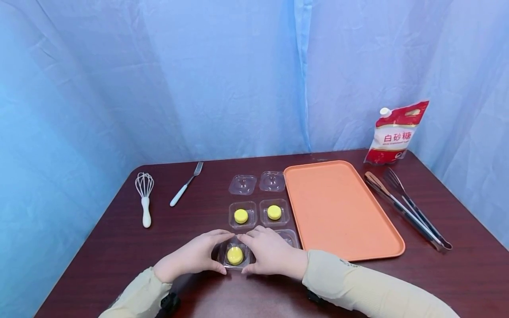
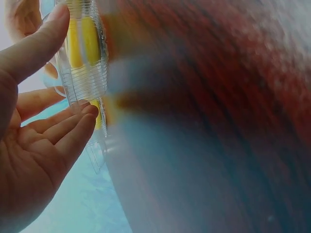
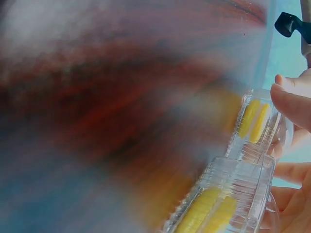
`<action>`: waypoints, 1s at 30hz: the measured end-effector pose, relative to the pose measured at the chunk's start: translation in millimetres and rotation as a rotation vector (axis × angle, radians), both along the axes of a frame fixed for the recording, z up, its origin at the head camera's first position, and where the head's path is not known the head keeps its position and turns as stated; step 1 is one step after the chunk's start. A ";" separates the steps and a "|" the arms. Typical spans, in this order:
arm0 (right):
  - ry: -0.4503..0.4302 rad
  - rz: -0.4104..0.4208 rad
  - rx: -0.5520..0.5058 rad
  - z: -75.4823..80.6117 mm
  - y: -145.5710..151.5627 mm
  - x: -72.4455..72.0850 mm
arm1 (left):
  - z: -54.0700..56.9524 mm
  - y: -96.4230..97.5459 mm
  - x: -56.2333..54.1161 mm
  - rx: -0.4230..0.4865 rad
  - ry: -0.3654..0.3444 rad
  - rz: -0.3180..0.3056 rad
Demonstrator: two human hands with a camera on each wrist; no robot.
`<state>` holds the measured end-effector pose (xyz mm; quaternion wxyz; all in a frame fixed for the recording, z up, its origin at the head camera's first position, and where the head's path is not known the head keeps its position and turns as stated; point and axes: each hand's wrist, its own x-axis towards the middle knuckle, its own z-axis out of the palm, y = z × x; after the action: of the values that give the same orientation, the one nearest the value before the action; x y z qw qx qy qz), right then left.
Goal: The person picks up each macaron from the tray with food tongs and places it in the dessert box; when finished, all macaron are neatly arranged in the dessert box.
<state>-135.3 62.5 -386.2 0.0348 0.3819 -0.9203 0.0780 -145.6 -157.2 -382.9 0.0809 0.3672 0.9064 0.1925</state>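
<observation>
Both hands are around the nearest clear plastic box [image 1: 223, 261], which contains a yellow macaron [image 1: 235, 255]. My left hand [image 1: 199, 254] holds its left side, thumb at the near edge and fingers at the far edge. On the opposite side, my right hand [image 1: 274, 254] holds it the same way. A clear domed lid [image 3: 287, 127] lies over this box in the right wrist view. Just beyond are two more clear boxes, with a yellow macaron [image 1: 241, 216] in the left one and another macaron [image 1: 274, 212] in the right one.
Two clear domed lids [image 1: 242, 184] lie farther back. Another clear plastic piece [image 1: 289, 237] is partly hidden by the right hand. An orange tray [image 1: 338, 212] sits right of the boxes, then tongs [image 1: 409, 212] and a sugar pouch [image 1: 395, 134]. A fork [image 1: 186, 184] and whisk [image 1: 145, 198] lie left.
</observation>
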 end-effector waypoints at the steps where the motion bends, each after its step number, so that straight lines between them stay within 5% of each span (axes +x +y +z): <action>1: -0.001 -0.001 0.000 0.1 -0.2 0.2 | -0.5 -0.1 -0.1 0.001 0.001 0.000; 20: 0.019 -0.014 0.037 4.8 -1.4 3.6 | 4.3 -1.5 -0.6 -0.027 -0.012 -0.013; 30: 0.013 -0.018 0.029 2.4 -0.5 1.2 | 18.8 -9.0 -9.8 0.042 0.027 0.065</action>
<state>-134.1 62.1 -383.8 0.0359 0.3746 -0.9244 0.0619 -155.4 -166.2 -364.1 0.0548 0.3415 0.9147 0.2091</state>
